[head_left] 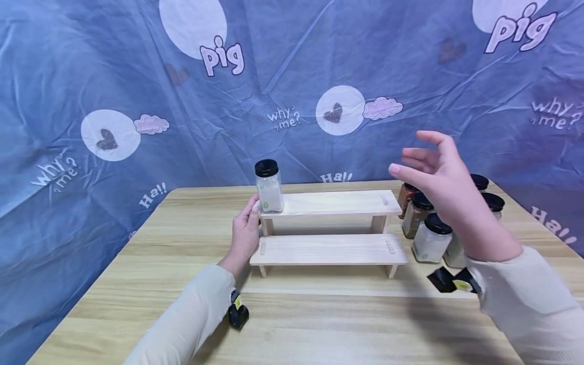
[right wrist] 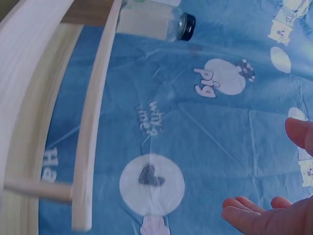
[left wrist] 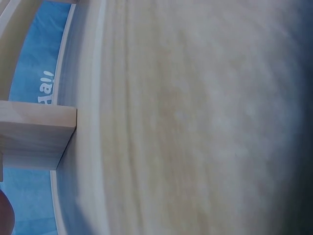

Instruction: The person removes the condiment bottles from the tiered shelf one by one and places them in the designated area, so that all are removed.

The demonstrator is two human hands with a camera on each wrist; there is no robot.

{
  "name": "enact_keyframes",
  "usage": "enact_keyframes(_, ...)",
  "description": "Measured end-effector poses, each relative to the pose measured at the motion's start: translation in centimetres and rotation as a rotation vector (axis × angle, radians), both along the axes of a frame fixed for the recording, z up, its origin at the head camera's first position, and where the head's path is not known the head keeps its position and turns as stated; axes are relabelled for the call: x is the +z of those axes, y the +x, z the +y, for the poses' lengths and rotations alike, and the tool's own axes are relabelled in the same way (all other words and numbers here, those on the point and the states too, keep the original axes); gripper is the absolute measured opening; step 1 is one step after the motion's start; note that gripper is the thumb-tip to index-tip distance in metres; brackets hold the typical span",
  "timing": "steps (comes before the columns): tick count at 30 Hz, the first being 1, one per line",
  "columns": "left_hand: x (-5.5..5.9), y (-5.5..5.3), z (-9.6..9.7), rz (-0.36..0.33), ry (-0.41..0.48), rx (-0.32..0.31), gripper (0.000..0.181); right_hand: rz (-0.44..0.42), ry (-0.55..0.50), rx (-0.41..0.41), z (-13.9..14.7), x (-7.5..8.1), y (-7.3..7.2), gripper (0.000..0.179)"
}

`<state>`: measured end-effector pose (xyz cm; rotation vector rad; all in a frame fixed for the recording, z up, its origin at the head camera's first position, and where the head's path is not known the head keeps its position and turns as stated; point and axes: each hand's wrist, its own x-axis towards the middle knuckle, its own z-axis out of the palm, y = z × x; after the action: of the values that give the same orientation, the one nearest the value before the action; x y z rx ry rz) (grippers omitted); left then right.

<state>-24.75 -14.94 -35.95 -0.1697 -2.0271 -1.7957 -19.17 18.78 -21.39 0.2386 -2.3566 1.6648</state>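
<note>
A two-step wooden rack (head_left: 328,249) stands on the table. On the left end of its upper step (head_left: 337,203) is an upright clear jar (head_left: 270,188) with a black lid and pale contents. My left hand (head_left: 245,228) grips the left end of that step, close beside the jar's base. Only one fingertip (left wrist: 6,215) shows in the left wrist view, near a rack leg (left wrist: 36,132). Raised in the air right of the rack, my right hand (head_left: 444,182) holds nothing, its fingers and thumb apart. The jar (right wrist: 149,20) also appears in the right wrist view.
Several black-lidded jars stand right of the rack, among them a white-filled jar (head_left: 431,241) and a brown-filled jar (head_left: 416,215). My right forearm partly hides them. A blue printed cloth (head_left: 283,76) hangs behind the wooden table (head_left: 319,324).
</note>
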Motion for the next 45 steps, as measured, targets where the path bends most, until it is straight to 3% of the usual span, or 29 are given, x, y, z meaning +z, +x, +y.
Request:
enact_keyframes(7,0.0,0.0,0.1,-0.001,-0.012,-0.005,0.038,0.021,-0.329,0.159,-2.0,0.1,-0.9,0.066)
enact_keyframes(15,0.1,0.1,0.1,-0.006,-0.011,0.002,0.038,-0.029,-0.477,0.241,-5.3,0.8,-1.5,0.056)
enact_keyframes(24,0.1,0.0,0.0,-0.018,-0.019,0.007,0.037,-0.052,-0.444,0.252,-9.2,0.4,-2.2,0.059)
enact_keyframes(33,0.4,0.1,0.0,-0.033,-0.041,0.016,0.038,-0.098,-0.441,0.245,-12.2,-1.8,-3.0,0.067)
enact_keyframes(45,0.1,0.1,-0.1,-0.013,-0.033,0.030,0.037,-0.094,-0.271,0.236,-16.5,-3.8,-3.9,0.079)
